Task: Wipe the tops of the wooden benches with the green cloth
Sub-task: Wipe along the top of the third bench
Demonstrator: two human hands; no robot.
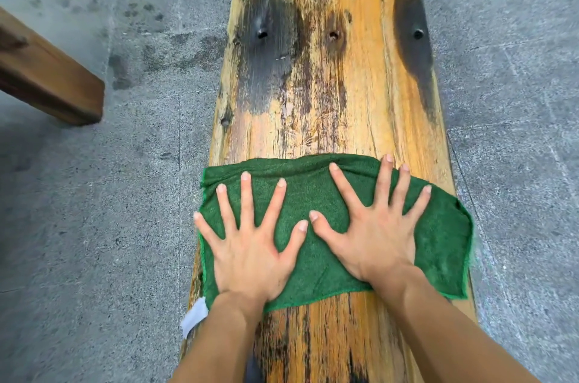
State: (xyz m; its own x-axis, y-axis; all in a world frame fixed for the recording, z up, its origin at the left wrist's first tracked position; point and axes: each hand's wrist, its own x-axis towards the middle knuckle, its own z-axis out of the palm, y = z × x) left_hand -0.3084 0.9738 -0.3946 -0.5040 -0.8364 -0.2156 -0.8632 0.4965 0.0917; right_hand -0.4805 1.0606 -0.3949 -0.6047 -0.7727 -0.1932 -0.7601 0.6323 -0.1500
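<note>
Bench top (329, 85) bears green cloth (316, 194) under splayed fingers (246, 194) (both hands).

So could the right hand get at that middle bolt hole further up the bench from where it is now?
Probably yes. The right hand lies flat on the green cloth, and the wooden bench top between it and the middle bolt hole is bare, with nothing in the way. It would likely need a forward lean.

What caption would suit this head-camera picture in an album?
Both hands, left hand and right hand, press a green cloth flat across a weathered wooden bench.
</note>
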